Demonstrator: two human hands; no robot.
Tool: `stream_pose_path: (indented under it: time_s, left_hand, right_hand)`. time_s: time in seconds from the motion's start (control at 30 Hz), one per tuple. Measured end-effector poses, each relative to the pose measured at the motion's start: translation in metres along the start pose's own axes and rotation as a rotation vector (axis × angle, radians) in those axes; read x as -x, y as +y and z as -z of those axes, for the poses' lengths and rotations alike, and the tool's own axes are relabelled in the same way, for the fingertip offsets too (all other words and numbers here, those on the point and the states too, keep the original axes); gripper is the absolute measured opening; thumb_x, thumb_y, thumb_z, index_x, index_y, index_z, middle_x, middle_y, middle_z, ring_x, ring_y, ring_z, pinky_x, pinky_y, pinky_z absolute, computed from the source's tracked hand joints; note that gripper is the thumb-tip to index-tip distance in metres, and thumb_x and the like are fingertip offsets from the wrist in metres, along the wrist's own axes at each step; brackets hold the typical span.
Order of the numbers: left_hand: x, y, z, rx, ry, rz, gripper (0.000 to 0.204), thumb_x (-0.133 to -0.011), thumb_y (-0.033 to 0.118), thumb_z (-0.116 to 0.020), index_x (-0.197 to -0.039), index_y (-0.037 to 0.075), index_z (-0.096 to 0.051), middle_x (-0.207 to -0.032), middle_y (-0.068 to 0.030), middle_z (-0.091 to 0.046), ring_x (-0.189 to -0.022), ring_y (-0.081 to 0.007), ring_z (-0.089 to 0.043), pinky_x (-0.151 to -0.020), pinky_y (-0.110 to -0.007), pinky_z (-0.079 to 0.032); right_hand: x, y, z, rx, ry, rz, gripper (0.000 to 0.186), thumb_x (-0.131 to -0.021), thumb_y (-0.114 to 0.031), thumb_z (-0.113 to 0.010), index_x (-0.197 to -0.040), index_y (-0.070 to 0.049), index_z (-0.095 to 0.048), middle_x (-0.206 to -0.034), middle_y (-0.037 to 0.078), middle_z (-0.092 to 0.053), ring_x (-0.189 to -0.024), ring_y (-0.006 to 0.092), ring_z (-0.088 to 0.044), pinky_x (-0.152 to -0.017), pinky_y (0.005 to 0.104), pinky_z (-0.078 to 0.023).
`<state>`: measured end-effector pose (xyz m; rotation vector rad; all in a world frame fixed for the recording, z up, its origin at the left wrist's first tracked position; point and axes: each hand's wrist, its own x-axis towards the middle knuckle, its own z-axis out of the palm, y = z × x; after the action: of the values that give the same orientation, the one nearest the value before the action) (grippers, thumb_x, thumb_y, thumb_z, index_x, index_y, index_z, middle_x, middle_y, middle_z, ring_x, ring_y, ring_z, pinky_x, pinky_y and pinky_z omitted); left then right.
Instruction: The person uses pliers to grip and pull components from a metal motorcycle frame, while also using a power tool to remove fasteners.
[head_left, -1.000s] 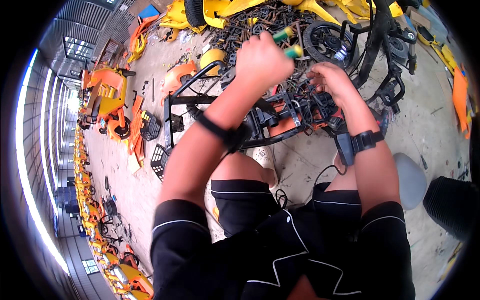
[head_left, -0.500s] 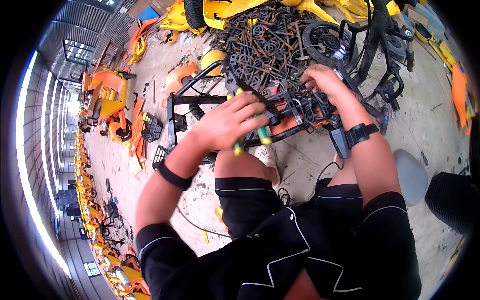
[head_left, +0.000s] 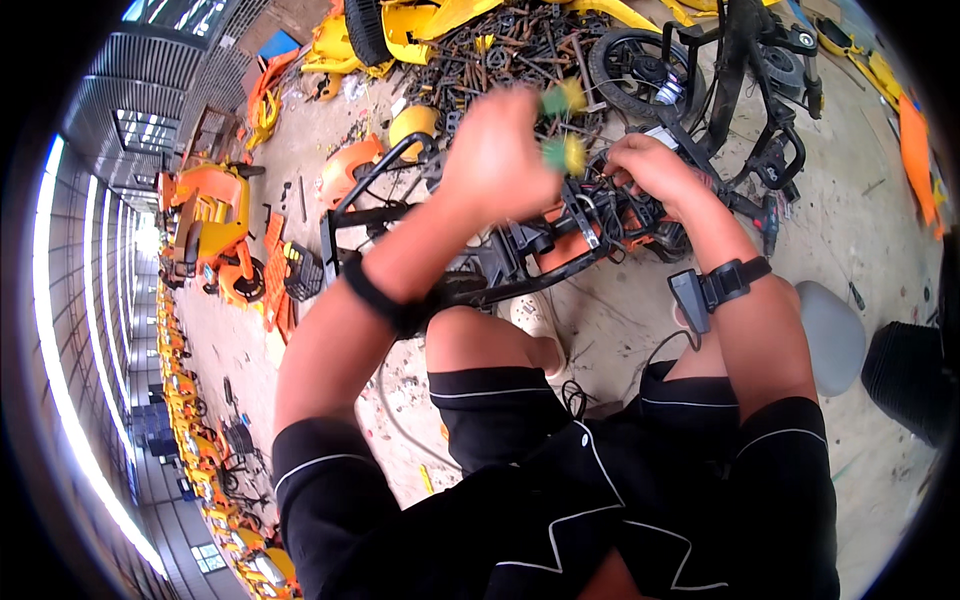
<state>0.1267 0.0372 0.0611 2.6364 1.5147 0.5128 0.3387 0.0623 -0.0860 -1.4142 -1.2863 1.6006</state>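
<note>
My left hand (head_left: 497,150) is raised over a black bike frame (head_left: 520,250) and is closed around a tool with green and yellow handles (head_left: 560,125), blurred by motion. My right hand (head_left: 652,168) rests lower to the right, fingers dug into the tangle of wires and orange parts (head_left: 600,215) in the middle of the frame. A black strap with a small box (head_left: 705,288) sits on my right wrist, and a black band (head_left: 380,300) on my left forearm. I sit with my bare knee (head_left: 480,340) under the frame.
A heap of dark metal scrap (head_left: 510,50) and yellow shells (head_left: 430,25) lies beyond the frame. A black wheel (head_left: 640,70) and upright bike parts (head_left: 760,110) stand at the upper right. Orange bodies (head_left: 210,220) line the left. A grey stool (head_left: 835,335) is at my right.
My left hand, which had dropped low over the frame half a second ago, has swung back up with the green and yellow tool. My right hand stayed in the wiring.
</note>
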Motion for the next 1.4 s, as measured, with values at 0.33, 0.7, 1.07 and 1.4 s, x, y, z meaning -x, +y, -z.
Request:
stream_pose_path:
  time_s: [0.33,0.7,1.07,1.4]
  left_hand:
    - [0.003,-0.006,-0.011,-0.074,0.09,0.031,0.054,-0.074,0.012,-0.07,-0.124,-0.003,-0.058,-0.106,-0.0239,-0.066,-0.103,-0.0441,-0.063,-0.094,-0.049,-0.051]
    - [0.12,-0.058,0.08,-0.242,-0.353,-0.799,0.042,-0.082,0.017,-0.062,-0.124,0.017,-0.06,-0.137,-0.0098,-0.059,-0.135,-0.0318,-0.055,-0.118,-0.048,-0.043]
    - [-0.015,-0.006,0.011,0.06,-0.065,-0.221,0.05,-0.071,0.024,-0.074,-0.107,-0.006,-0.059,-0.101,-0.0247,-0.066,-0.097,-0.0447,-0.063,-0.089,-0.049,-0.052]
    - [0.025,0.0,0.003,0.059,-0.036,-0.261,0.052,-0.071,0.006,-0.068,-0.121,-0.001,-0.057,-0.118,-0.0227,-0.06,-0.114,-0.0423,-0.057,-0.102,-0.047,-0.047]
  right_hand:
    - [-0.018,-0.007,-0.024,-0.038,-0.053,0.052,0.026,-0.095,-0.025,-0.059,-0.106,-0.003,-0.066,-0.092,0.005,-0.07,-0.08,0.0129,-0.064,-0.062,0.0279,-0.05]
    - [-0.018,-0.006,-0.057,0.105,-0.115,0.042,0.024,-0.095,-0.025,-0.059,-0.107,-0.005,-0.065,-0.096,0.002,-0.07,-0.082,0.0123,-0.064,-0.065,0.0278,-0.05]
    - [-0.026,-0.006,-0.049,0.088,-0.062,0.077,0.024,-0.091,-0.023,-0.064,-0.104,-0.003,-0.068,-0.088,0.004,-0.07,-0.076,0.0133,-0.065,-0.06,0.0303,-0.049]
    - [-0.024,-0.004,-0.042,0.049,-0.1,0.085,0.022,-0.094,-0.024,-0.061,-0.104,-0.005,-0.066,-0.09,0.001,-0.07,-0.077,0.0116,-0.064,-0.062,0.0276,-0.049]
